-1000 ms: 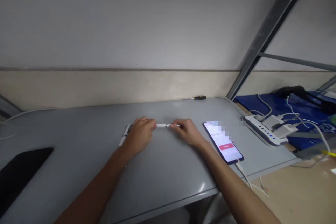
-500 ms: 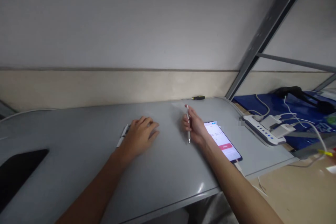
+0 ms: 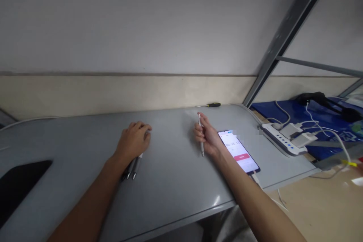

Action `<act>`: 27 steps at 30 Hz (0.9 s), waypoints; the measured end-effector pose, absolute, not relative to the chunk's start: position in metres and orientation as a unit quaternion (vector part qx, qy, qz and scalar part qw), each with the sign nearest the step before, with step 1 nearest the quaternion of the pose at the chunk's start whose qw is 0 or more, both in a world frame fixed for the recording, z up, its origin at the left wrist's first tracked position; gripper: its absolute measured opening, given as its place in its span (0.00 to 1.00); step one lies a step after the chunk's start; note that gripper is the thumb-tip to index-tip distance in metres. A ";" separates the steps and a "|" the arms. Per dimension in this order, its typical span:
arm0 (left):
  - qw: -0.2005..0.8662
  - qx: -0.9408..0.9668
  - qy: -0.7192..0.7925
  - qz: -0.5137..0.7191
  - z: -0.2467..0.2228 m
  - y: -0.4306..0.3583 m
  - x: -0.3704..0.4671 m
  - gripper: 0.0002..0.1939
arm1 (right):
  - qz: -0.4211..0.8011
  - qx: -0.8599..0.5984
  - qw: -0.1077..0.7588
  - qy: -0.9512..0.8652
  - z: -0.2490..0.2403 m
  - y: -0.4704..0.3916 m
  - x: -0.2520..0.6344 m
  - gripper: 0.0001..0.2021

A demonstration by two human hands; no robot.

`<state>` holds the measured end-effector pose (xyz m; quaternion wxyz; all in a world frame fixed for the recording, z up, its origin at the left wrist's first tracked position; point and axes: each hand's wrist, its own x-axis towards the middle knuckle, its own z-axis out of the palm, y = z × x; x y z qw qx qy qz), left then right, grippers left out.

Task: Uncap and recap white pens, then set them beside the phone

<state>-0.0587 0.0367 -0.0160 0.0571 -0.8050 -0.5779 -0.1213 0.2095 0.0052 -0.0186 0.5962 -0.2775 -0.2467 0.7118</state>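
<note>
A slim silver pen (image 3: 202, 147) stands nearly upright in my right hand (image 3: 208, 136). My fingers are wrapped round it, with the thumb at its upper end and the metal tip pointing down. My left hand (image 3: 133, 140) is palm down over several pens (image 3: 132, 170) lying side by side on the grey table (image 3: 176, 189). Its fingers are loosely bent and apart from the thumb. Only the lower ends of these pens show, with silver tips towards me; the hand hides the rest, so I cannot tell whether it touches them.
Beside my right forearm lies a lit phone (image 3: 239, 153) with a cable plugged in. A white power strip (image 3: 283, 140) with chargers sits at the right edge. A screwdriver (image 3: 214, 104) rests by the wall, and a black flat object (image 3: 25, 181) is at the left.
My left hand has shifted left over the pens, so their tips now show below it and their upper ends are covered. My right hand keeps its grip on the pen, almost unmoved.
</note>
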 end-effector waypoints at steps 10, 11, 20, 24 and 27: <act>0.036 -0.812 -0.570 -0.124 -0.021 0.043 -0.063 0.15 | 0.706 -0.289 0.596 -0.251 -0.018 0.003 0.207 0.15; 0.038 -0.811 -0.570 -0.123 -0.022 0.044 -0.064 0.15 | 0.705 -0.290 0.596 -0.254 -0.018 0.003 0.206 0.15; 0.050 -0.813 -0.564 -0.134 -0.020 0.043 -0.064 0.15 | 0.701 -0.301 0.592 -0.261 -0.017 0.003 0.205 0.16; 0.077 -0.809 -0.565 -0.141 -0.014 0.038 -0.059 0.16 | 0.693 -0.299 0.593 -0.281 -0.019 0.003 0.204 0.17; 0.083 -0.804 -0.576 -0.122 -0.009 0.034 -0.056 0.17 | 0.688 -0.293 0.596 -0.291 -0.021 0.005 0.205 0.16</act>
